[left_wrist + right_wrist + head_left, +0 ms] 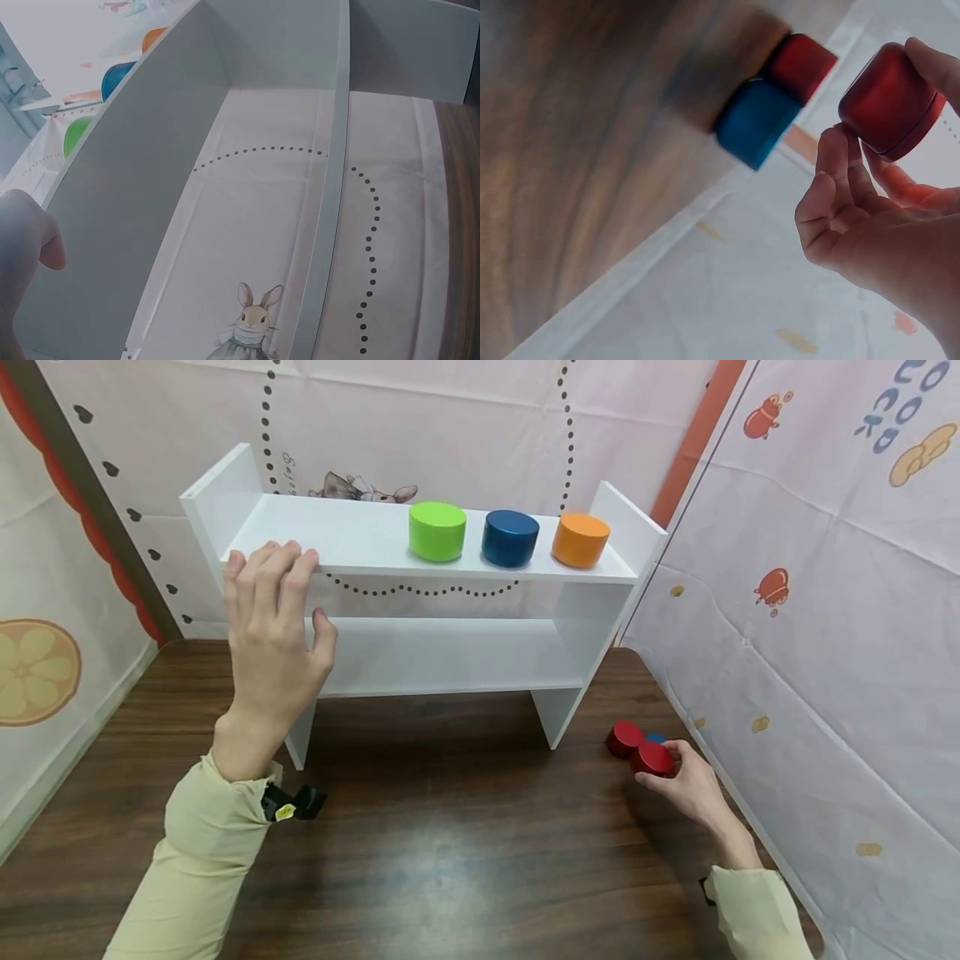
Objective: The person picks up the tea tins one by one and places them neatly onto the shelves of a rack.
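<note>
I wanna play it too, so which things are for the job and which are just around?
Probably for the job:
red cylinder in the right hand
another red cylinder and blue cylinder, on the table
green cylinder, dark blue cylinder, orange cylinder
white shelf by the left hand

Probably just around:
printed wall cloth
black wristband

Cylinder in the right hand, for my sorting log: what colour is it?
The cylinder is red, showing best in the right wrist view.
</note>
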`<state>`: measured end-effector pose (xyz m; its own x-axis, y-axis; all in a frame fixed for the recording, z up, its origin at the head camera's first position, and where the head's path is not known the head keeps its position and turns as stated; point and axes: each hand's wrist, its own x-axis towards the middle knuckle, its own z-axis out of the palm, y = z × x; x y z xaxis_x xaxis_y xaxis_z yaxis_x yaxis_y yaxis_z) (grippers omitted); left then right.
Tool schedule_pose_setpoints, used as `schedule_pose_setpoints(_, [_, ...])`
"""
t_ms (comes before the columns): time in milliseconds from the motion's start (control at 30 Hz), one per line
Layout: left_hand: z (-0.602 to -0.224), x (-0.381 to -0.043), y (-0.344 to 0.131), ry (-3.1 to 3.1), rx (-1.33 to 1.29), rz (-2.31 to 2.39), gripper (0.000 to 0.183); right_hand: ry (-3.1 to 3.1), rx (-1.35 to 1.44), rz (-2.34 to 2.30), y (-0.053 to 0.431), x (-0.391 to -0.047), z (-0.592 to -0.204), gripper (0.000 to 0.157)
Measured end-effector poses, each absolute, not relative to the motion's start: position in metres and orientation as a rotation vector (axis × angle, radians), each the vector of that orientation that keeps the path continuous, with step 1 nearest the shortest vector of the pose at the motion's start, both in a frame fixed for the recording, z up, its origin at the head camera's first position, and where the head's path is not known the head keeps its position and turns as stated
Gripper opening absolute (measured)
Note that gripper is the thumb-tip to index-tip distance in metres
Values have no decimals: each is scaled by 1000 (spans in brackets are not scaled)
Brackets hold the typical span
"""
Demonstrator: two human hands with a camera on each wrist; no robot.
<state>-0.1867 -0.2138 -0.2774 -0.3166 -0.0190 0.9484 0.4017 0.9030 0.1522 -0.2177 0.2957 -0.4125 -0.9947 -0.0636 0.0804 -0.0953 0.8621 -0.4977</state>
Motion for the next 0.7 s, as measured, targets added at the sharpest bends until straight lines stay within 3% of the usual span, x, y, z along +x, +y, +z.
schedule_pose_setpoints(700, [-278,-186,-214,-1845,-288,-442,48,-2879,336,882,252,-226,-382,61])
